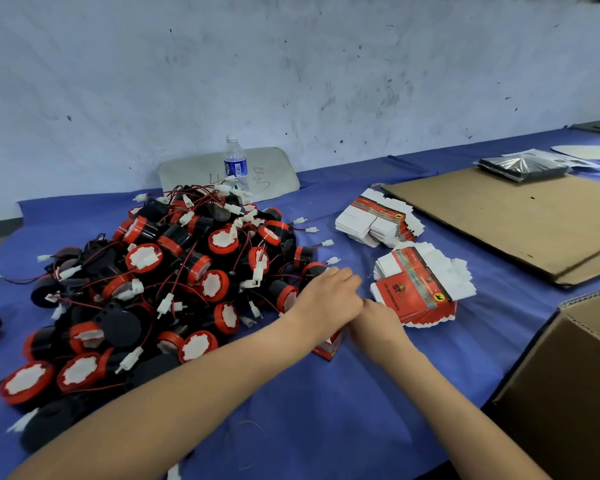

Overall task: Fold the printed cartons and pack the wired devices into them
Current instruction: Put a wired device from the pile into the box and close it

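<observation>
Carton (pixel 327 347) is seen at frame centre, beneath both wrists. Left hand (pixel 329 296), nearer the device pile (pixel 174 271) lying leftward, is curled; its hold cannot be told. Right hand (pixel 378 320) fingers are hidden.

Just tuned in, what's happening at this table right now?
A person has both hands, left hand and right hand, together over a small red carton standing on the blue table, beside the pile of wired devices. How they hold it is hidden. Two stacks of flat cartons lie to the right; a cardboard box stands open nearby.
</observation>
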Demonstrator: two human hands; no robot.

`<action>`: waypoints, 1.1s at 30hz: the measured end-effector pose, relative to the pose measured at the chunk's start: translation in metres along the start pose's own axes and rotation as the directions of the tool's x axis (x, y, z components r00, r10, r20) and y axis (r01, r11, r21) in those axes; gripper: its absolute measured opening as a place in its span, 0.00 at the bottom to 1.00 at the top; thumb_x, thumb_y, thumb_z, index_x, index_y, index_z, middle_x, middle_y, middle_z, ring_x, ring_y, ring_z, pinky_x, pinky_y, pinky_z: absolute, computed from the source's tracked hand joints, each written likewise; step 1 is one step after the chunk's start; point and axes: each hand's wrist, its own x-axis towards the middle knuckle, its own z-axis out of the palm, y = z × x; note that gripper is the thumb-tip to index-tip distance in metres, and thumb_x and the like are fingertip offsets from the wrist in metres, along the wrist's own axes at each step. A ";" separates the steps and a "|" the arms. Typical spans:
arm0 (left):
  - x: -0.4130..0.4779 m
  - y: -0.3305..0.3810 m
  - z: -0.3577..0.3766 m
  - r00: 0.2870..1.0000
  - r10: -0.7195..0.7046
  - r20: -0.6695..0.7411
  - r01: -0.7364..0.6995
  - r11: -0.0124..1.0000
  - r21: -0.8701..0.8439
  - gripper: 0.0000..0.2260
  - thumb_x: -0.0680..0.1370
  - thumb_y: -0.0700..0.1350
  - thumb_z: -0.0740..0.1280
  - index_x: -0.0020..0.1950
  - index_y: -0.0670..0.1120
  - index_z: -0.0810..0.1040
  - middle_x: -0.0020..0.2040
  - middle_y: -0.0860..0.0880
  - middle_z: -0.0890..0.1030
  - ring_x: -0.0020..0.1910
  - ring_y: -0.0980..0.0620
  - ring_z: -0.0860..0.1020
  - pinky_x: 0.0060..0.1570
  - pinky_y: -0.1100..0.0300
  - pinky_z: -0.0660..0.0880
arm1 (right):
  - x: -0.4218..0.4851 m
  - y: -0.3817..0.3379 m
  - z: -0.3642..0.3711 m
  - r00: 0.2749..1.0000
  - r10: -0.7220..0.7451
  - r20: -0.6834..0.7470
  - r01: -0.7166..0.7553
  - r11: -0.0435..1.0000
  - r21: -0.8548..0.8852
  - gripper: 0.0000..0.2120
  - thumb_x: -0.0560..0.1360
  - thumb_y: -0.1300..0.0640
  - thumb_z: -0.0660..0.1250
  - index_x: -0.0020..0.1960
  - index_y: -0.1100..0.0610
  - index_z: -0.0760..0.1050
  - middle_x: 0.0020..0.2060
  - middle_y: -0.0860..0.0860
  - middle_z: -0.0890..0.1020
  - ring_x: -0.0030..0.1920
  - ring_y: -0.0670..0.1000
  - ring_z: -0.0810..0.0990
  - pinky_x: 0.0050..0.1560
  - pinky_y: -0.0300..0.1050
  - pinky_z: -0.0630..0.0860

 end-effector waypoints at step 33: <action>-0.008 0.004 0.027 0.917 -0.266 0.297 0.393 0.732 -0.557 0.11 0.78 0.44 0.60 0.49 0.40 0.79 0.51 0.42 0.80 0.53 0.43 0.77 0.46 0.53 0.74 | -0.025 0.004 0.037 0.852 -0.007 -0.524 0.168 0.950 0.262 0.14 0.71 0.54 0.61 0.49 0.54 0.83 0.52 0.43 0.84 0.49 0.57 0.79 0.45 0.50 0.75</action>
